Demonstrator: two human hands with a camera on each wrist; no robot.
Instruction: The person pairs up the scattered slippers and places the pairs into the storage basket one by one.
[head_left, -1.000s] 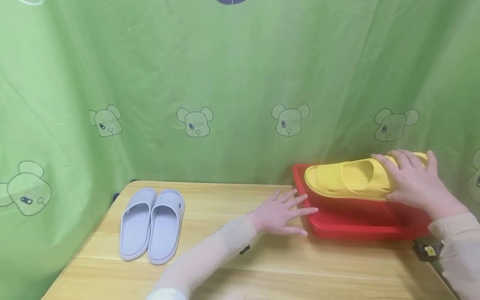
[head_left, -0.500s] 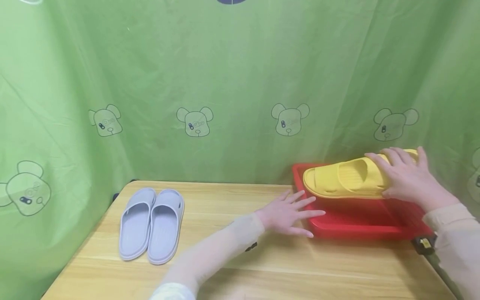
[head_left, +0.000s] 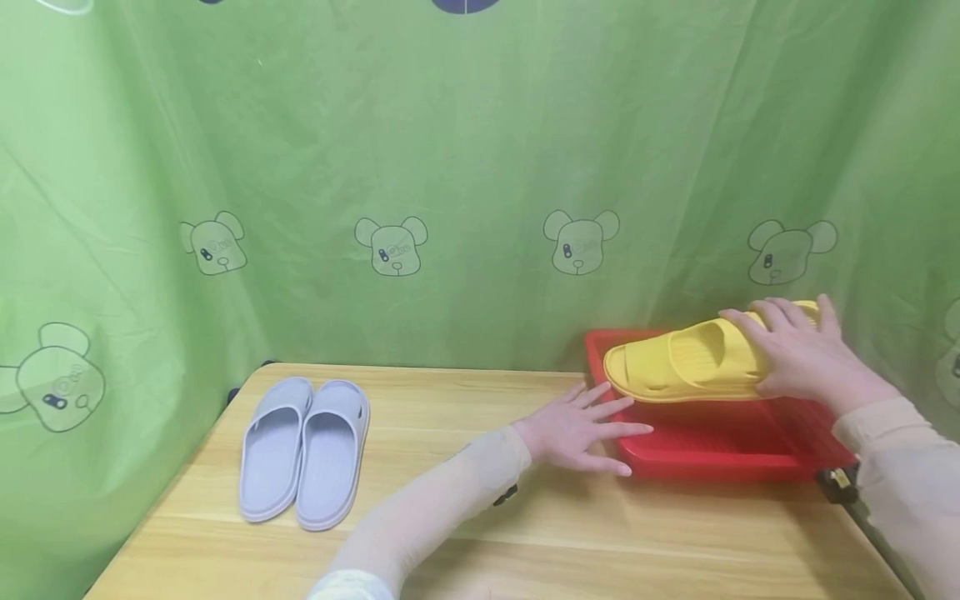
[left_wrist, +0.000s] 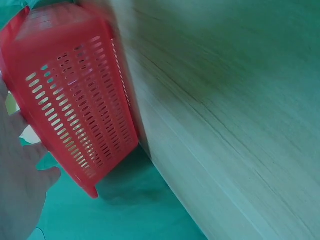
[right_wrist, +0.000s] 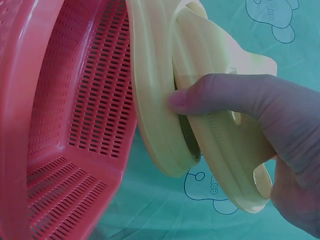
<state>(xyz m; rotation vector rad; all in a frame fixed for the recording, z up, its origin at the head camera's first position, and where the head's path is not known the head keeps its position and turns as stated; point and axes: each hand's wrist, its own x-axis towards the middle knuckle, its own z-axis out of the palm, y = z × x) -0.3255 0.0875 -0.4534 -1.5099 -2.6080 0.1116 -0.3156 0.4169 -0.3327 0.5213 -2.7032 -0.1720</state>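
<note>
My right hand (head_left: 806,358) grips a pair of yellow slippers (head_left: 652,367) by the heel end and holds them over the red basket (head_left: 720,468). The right wrist view shows two slippers (right_wrist: 155,95) pressed together, with the thumb (right_wrist: 200,95) across their edges; their toes point left in the head view. My left hand (head_left: 573,429) is spread with straight fingers at the basket's left rim, holding nothing. From the left wrist, the hand (left_wrist: 20,175) overlaps the rim of the slotted basket wall (left_wrist: 75,105).
A pair of grey slippers (head_left: 328,475) lies side by side on the left of the wooden table (head_left: 450,392). Behind everything hangs a green curtain (head_left: 480,150) with bear-head prints. The basket sits at the table's back right corner.
The right hand has shifted a little left with the yellow slippers, and their toe end has tilted slightly down. My left hand has moved slightly right along the basket's rim.
</note>
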